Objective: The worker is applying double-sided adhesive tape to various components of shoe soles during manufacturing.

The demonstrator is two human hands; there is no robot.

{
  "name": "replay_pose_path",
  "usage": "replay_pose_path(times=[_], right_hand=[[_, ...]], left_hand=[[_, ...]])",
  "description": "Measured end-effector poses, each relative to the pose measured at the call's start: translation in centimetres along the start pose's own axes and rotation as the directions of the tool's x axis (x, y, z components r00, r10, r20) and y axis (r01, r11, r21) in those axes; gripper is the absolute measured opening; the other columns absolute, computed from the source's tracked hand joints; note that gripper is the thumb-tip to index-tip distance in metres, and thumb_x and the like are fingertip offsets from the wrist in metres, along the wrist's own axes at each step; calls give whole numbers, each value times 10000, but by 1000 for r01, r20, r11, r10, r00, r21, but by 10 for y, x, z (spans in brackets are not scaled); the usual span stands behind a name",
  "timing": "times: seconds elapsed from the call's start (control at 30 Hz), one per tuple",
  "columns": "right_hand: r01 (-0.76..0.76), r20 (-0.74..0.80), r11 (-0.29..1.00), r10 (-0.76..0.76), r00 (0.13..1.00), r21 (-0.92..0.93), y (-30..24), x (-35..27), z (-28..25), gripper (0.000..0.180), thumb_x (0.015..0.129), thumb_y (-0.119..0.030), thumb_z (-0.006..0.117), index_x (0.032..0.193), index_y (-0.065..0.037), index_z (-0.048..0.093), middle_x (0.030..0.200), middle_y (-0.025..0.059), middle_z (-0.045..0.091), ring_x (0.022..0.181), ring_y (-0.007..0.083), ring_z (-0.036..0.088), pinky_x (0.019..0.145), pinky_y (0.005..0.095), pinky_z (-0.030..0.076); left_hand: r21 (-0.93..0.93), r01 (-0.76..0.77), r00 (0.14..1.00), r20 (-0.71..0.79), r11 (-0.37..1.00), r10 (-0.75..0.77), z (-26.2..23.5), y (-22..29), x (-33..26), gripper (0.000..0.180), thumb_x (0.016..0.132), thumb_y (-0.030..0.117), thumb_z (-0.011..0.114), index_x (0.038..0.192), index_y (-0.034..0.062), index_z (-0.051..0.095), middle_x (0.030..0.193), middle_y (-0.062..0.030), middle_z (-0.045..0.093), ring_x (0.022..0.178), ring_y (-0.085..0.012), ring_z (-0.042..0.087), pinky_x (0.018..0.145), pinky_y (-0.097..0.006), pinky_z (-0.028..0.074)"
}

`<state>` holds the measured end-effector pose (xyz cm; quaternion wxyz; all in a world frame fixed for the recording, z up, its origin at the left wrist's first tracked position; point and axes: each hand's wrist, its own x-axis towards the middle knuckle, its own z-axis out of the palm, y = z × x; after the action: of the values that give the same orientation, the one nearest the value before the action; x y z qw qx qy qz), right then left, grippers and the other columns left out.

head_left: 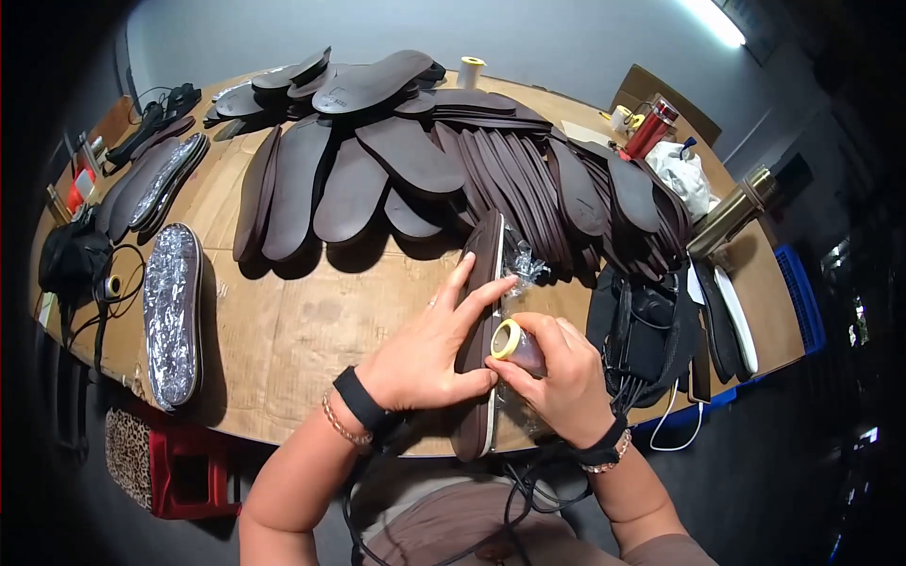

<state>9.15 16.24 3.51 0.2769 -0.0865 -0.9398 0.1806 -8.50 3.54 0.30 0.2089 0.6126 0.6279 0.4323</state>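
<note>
Brown insole bundle (478, 415) sits at the near edge of the cardboard-covered table (302, 377), left hand (427, 347) laid across it with fingers spread, not closed; right hand (568, 379) grips a yellow-rimmed clear-film roll (524, 351) just beside it. Crumpled film (528, 268) bunches by the bundle's far end, a film-wrapped bundle (173, 316) lies off left, and a big fanned pile of brown insoles (415, 156) sits beyond the hands. Farther back: red flask (653, 130) at right, another yellow-rimmed roll (470, 74) behind the pile.
</note>
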Motion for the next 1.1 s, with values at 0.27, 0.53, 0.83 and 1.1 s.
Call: replay_pose_path(times=[0.27,0.53,0.83,1.1], right_hand=[[67,159,997,-73,985,42,9,13,-16,502,905,-264,776,1286,14,605,991,185,670,906,369,656,805,452,522],[-67,306,977,2,952,202,12,23,-34,429,879,-233,819,1207,-4,664,964,176,660,860,365,669,775,417,540],[-81,381,967,-17,924,241,15,31,-45,466,779,-213,914,1153,-17,718,965,142,667,844,309,688,756,360,550],[110,-89,994,-107,990,25,20,36,-14,508,714,-189,934,1162,-43,742,991,125,666,818,287,689,719,368,571]], left_hand=[[93,-13,981,-192,996,31,14,3,1,828,794,358,739,1562,230,456,1654,-360,234,1472,-540,377,1156,-538,411],[112,-28,960,-273,993,57,18,-1,0,713,829,338,715,1505,237,514,1605,-353,325,1376,-554,481,1091,-547,477],[56,9,970,-242,998,5,12,5,1,872,740,283,746,1570,207,488,1609,-348,330,1427,-518,451,1144,-516,435],[87,-22,972,-232,996,42,11,4,1,931,738,276,754,1609,189,437,1610,-345,330,1398,-529,470,1136,-518,444]])
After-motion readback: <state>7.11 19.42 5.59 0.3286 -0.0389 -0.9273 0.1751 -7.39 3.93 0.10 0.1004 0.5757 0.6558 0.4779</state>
